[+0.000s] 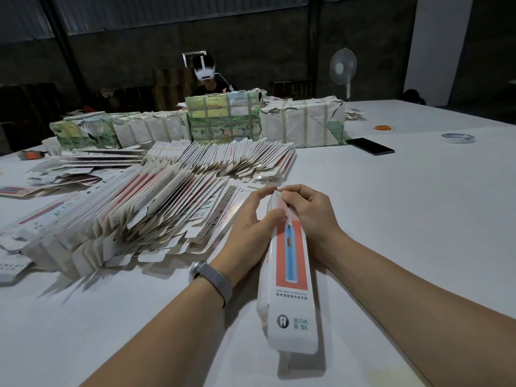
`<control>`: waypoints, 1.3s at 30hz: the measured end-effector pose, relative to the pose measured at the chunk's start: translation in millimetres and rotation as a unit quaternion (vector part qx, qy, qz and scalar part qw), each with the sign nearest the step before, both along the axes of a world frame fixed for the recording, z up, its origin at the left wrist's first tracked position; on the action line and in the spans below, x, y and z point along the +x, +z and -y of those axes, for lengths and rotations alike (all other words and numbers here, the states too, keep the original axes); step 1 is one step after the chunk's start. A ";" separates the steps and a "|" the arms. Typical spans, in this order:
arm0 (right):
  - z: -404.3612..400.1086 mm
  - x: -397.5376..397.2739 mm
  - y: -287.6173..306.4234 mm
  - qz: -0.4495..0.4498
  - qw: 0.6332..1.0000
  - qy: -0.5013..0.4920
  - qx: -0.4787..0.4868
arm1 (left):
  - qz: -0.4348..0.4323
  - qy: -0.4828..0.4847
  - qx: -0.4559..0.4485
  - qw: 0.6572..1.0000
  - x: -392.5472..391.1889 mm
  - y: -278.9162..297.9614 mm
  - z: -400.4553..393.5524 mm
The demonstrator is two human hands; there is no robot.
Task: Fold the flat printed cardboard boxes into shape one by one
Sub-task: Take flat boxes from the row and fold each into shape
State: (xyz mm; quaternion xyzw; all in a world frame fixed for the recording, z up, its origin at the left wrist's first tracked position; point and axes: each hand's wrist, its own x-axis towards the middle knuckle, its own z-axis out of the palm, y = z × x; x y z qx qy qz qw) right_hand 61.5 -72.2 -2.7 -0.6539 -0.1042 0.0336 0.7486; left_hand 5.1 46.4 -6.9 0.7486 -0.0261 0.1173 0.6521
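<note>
White table [391,219]: long printed box [290,275], red panel w/ blue toothbrush.

The long white box [290,277] at lower centre of the frame carries the only readable print. Near its lower end, beside a round tooth logo, stand green letters "X·SL" under three green Chinese characters too blurred to make out. Under its red panel run a tiny Latin line and a row of Chinese characters, neither legible. Print on the stacked flat boxes [156,208] at left centre is too small to read.
</note>
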 end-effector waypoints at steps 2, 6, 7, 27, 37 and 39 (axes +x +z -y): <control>0.3 -0.9 0.5 -0.002 1.000 0.003 0.002 | -0.002 -0.002 -0.002 1.000 -0.4 0.8 -1.5; 2.0 -3.2 1.7 -0.005 1.000 0.004 0.015 | -0.006 -0.015 -0.013 1.000 -1.4 3.5 -2.5; 2.3 -3.1 2.3 -0.007 1.000 0.003 0.021 | -0.004 -0.017 -0.016 1.000 -1.6 4.1 -2.6; 3.1 -4.5 3.6 0.001 0.999 0.024 0.031 | -0.003 -0.049 -0.038 0.998 0.5 1.5 -7.0; 3.8 -4.5 4.4 -0.003 0.999 0.031 0.011 | -0.005 -0.049 -0.024 0.999 -3.0 1.6 -5.6; 3.5 -4.7 4.6 -0.004 0.999 0.031 0.013 | -0.009 -0.048 -0.026 0.998 -3.2 1.9 -5.6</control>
